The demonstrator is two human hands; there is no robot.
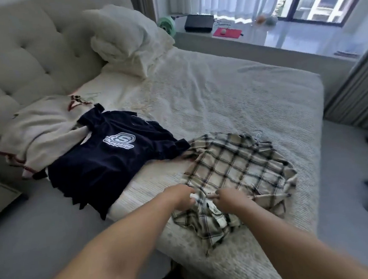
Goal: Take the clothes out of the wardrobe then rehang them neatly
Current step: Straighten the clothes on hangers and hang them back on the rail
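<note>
I see both hands down at the near edge of the bed [229, 87]. My left hand [181, 198] has its fingers curled, pinching the near hem of the plaid shirt [236, 168]. My right hand [228, 199] is just beside it, fingers curled, gripping the same hem where the fabric bunches up. The two hands are close together but not touching. The plaid shirt lies spread on the bed cover, near corner, with a thin wire hanger hook [258, 133] poking out at its far end. Left of it, touching at the sleeve, lies a navy T-shirt [105, 163] with a white logo, hem hanging off the bed's side. Further left, partly under the navy one, is a cream garment [35, 131] with dark red trim. Pillows [124, 38] sit against the tufted headboard [17, 53]. On the window ledge [291, 36] are a black box [199, 22] and a red pad [227, 33].
</note>
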